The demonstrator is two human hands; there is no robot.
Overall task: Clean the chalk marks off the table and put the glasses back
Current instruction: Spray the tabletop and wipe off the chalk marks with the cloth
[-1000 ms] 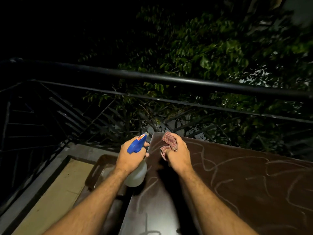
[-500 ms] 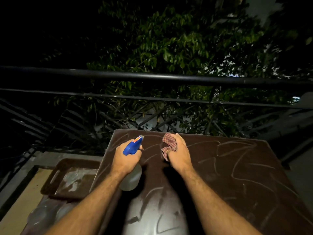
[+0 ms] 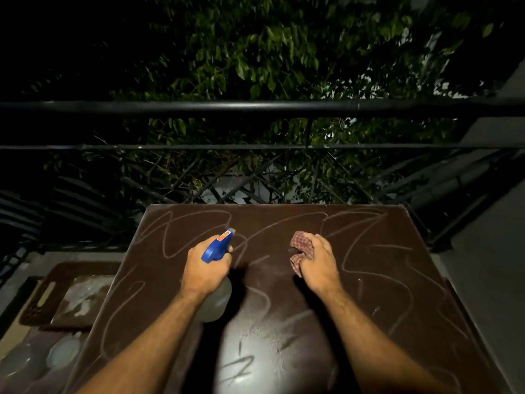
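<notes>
A dark brown table (image 3: 383, 280) fills the lower middle, scrawled all over with white chalk marks (image 3: 366, 245). My left hand (image 3: 206, 268) grips a spray bottle (image 3: 217, 247) with a blue trigger head and a clear body, held over the table's left half with the nozzle aimed away from me. My right hand (image 3: 319, 263) holds a bunched red checked cloth (image 3: 301, 248) just above the table's middle. Two upturned glasses (image 3: 64, 351) stand low at the left, below the table's level.
A brown tray (image 3: 37, 302) sits left of the table on a lower surface. A black metal railing (image 3: 255, 105) runs across behind the table, with tree foliage beyond. A grey wall or floor strip lies at the right.
The view has swung right so the whole table top shows. Both hands have moved apart, the cloth hand to the right, the bottle still over the left half.
</notes>
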